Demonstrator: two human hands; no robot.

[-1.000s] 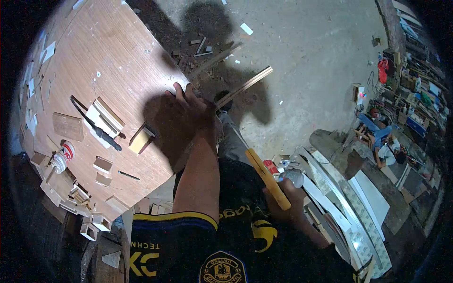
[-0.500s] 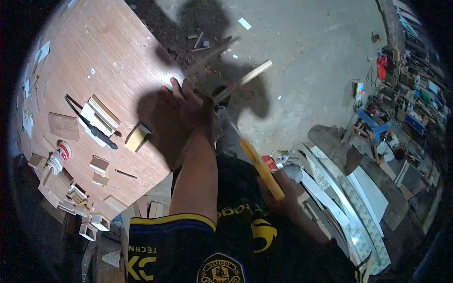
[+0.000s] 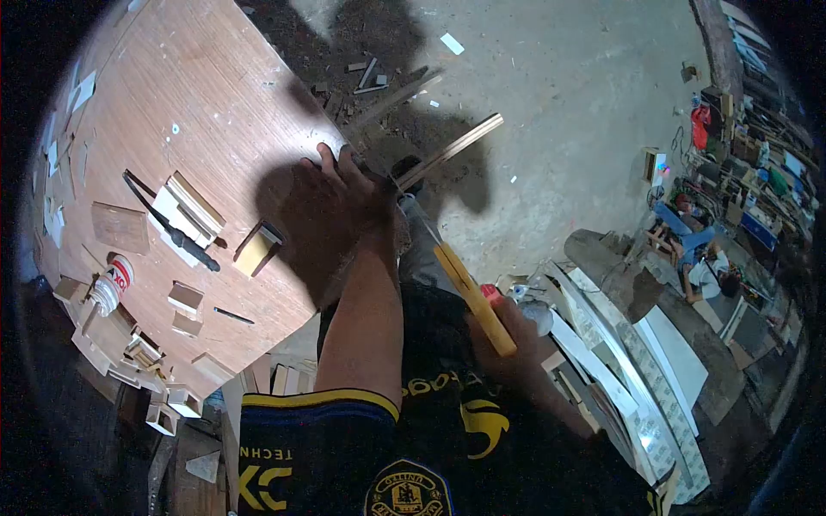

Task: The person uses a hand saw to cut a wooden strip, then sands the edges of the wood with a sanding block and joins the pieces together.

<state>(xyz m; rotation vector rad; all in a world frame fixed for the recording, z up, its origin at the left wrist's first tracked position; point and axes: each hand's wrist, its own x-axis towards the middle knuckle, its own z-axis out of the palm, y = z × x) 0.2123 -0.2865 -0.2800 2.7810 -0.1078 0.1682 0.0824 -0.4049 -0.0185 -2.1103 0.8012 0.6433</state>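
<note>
A pale wooden strip [image 3: 456, 146] sticks out past the edge of the wooden table [image 3: 198, 86]. My left hand [image 3: 354, 193] presses down at the table's edge where the strip comes out, its fingers spread; the strip's other end is hidden under it. My right hand [image 3: 514, 331] is wrapped round the yellow handle of a saw [image 3: 469, 297]. The saw's thin blade runs up to the strip beside my left hand, and its contact there is partly hidden. Close to my left forearm stands a small block with a dark top [image 3: 258, 248].
On the table lie a black-handled tool [image 3: 185, 241], a pen [image 3: 233, 316], a white cup-shaped container [image 3: 110, 288] and several small wooden pieces [image 3: 185, 297]. Offcuts [image 3: 370, 77] litter the floor. Long boards [image 3: 628, 378] lie at right, and another person [image 3: 710, 271] is beyond them.
The saw and my right hand have moved a little up toward the strip. My left hand stays in place on the strip. The whole view has shifted slightly.
</note>
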